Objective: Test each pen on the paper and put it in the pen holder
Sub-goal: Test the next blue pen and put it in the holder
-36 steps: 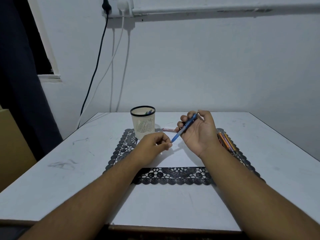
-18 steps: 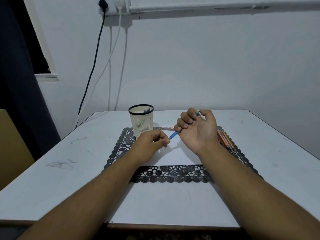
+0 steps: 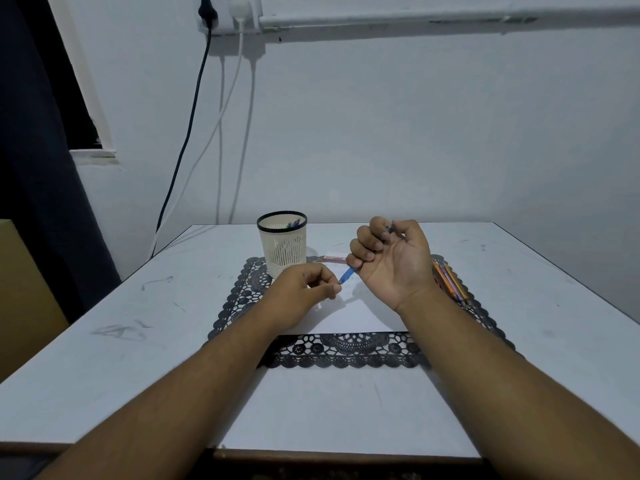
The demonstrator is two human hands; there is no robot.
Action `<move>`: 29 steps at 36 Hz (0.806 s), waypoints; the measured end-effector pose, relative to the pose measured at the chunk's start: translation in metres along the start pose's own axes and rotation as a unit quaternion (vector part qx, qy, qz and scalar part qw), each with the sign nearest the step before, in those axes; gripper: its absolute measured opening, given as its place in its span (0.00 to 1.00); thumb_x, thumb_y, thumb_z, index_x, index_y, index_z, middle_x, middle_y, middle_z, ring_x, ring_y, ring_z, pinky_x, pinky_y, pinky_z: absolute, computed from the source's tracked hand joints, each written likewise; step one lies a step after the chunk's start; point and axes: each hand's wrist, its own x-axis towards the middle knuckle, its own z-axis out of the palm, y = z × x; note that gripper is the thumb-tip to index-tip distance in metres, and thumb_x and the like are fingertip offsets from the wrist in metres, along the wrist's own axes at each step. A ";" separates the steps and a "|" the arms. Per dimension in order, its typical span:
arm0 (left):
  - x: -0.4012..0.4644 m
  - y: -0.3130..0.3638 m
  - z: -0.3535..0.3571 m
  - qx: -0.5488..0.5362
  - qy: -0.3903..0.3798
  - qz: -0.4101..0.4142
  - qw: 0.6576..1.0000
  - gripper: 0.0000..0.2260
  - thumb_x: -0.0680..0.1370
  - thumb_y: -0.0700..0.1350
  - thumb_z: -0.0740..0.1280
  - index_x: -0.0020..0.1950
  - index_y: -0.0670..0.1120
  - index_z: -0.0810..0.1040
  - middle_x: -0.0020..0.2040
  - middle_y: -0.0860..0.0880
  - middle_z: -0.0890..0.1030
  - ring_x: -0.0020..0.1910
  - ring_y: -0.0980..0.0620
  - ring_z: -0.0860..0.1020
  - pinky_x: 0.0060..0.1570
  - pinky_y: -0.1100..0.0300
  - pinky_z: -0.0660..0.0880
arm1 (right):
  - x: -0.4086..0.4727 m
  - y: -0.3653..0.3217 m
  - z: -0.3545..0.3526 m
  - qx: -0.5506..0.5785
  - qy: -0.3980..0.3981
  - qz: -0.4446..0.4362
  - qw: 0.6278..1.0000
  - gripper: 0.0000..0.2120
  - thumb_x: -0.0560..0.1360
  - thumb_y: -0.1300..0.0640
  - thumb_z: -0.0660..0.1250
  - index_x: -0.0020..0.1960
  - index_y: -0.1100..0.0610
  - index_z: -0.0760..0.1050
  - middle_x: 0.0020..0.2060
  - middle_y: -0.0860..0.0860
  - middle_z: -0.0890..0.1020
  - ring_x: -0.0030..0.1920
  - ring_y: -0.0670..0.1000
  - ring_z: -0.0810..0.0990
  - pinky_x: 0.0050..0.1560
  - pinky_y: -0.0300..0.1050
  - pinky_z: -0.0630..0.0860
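Pen (image 3: 347,274), blue-bodied, lay gripped in the right hand (image 3: 393,259), whose fingers were curled round the barrel with the palm turned up; only the lower end stuck out below the little finger, angled down toward the paper (image 3: 349,315), and a sliver of the top showed near the thumb. The left hand (image 3: 303,294) hovered just beside that lower end, thumb and forefinger pinched together; whether they held a cap or anything at all was too small to tell. Both hands were above the white sheet, which lay on a black lace placemat (image 3: 242,299) in the middle of the desk (image 3: 104,358).

Behind the left hand, on the mat's far left corner, stood the cream mesh pen holder (image 3: 282,242), with a few pens already inside. A pinkish pen (image 3: 332,259) lay just beyond the paper's far edge, and a bundle of orange-toned pens (image 3: 450,282) waited on the mat's right side.

Judging from this, the step in hand was readying the blue pen for its test. The next move would call for turning the right hand over, bringing the tip down on the paper and scribbling a stroke.
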 end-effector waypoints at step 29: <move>0.000 0.000 0.001 0.020 0.032 0.004 0.999 0.04 0.78 0.44 0.74 0.42 0.49 0.85 0.39 0.51 0.85 0.38 0.55 0.77 0.44 0.53 0.74 | 0.003 0.008 0.002 0.014 0.052 0.005 0.999 0.19 0.81 0.46 0.50 0.36 0.55 0.64 0.31 0.51 0.62 0.31 0.51 0.61 0.39 0.48 0.67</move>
